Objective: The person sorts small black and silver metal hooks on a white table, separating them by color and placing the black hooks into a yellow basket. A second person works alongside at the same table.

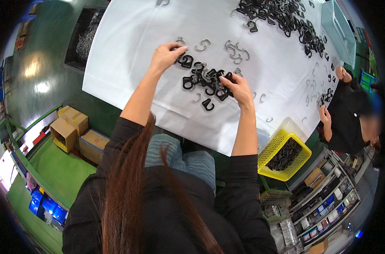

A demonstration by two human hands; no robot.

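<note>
A pile of black hook-shaped pieces lies on the white-covered table in front of me, with several grey metal clips mixed in. At the pile's right edge my right hand is closed, thumb and fingers pinching a black hook-shaped piece. To the upper left, my left hand has its thumb and fingers drawn together beside a grey metal clip and another black piece. Whatever is between the left fingertips is too small to make out. Loose grey clips are scattered beyond the pile.
A large heap of black pieces covers the far right, beside a pale blue basket. At the table's near right edge sits a yellow basket holding black pieces. Another person works at the right side. Cardboard boxes stand at left.
</note>
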